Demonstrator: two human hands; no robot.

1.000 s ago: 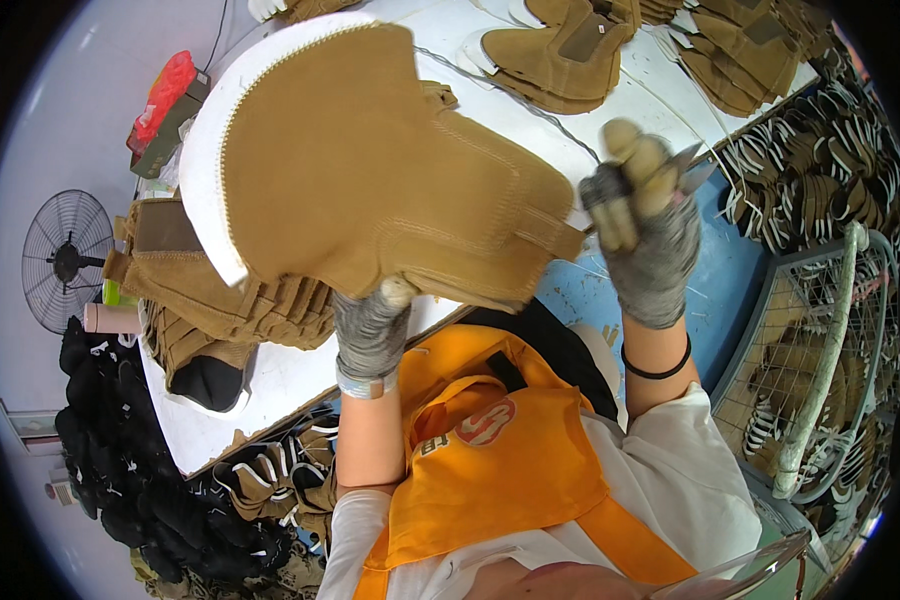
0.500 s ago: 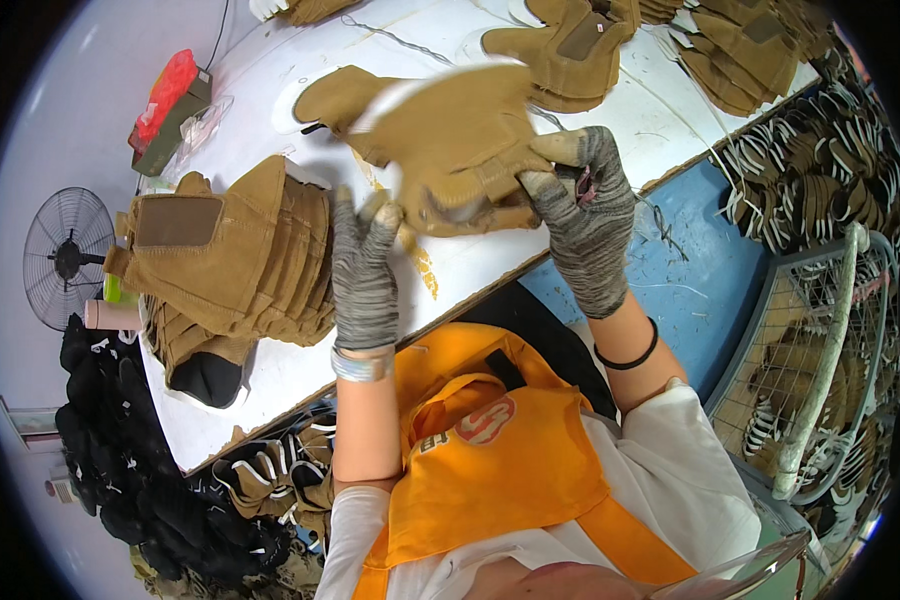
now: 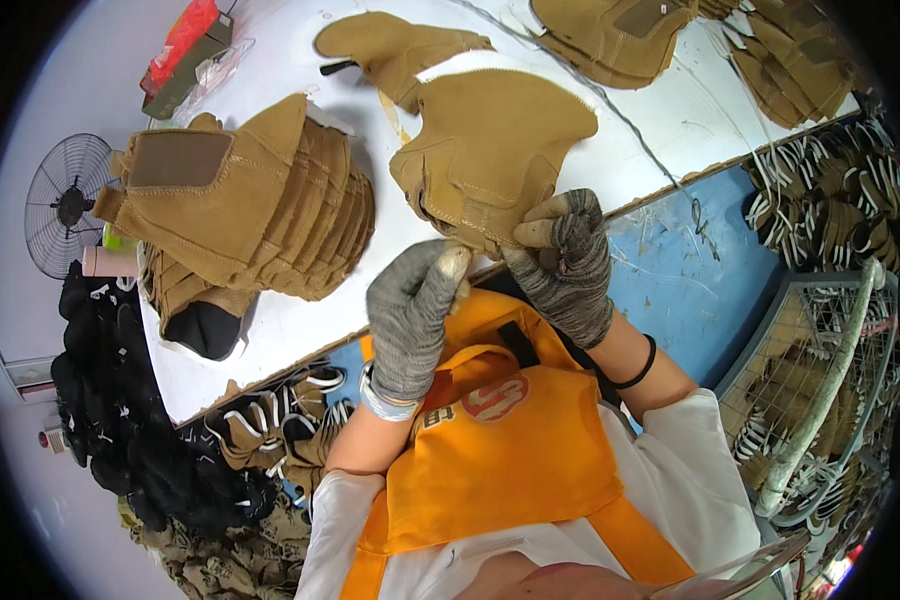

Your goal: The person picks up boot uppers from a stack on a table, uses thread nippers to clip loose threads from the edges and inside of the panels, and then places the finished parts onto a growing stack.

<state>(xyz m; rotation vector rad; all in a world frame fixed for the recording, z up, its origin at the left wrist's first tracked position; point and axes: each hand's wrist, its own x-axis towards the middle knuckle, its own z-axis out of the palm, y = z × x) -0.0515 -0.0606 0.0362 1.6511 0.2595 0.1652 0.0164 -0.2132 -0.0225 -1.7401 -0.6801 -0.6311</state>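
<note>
I wear grey knit gloves on both hands. My right hand (image 3: 564,264) pinches the lower edge of a tan suede boot upper (image 3: 490,150) that lies partly on the white table (image 3: 670,120). My left hand (image 3: 410,315) is just left of it, fingertips touching the same lower edge of the piece. The upper shows a white lining edge at its top. A second tan piece (image 3: 390,45) lies behind it on the table.
A stack of tan uppers (image 3: 260,205) sits at my left on the table, with more piles (image 3: 620,30) at the far side. A fan (image 3: 65,200) stands left. A wire cart (image 3: 830,360) with pieces is at my right. Dark pieces (image 3: 120,420) pile lower left.
The tan upper was held up close to the camera, then lowered toward the table edge. Both hands have come down and together onto its lower edge.
</note>
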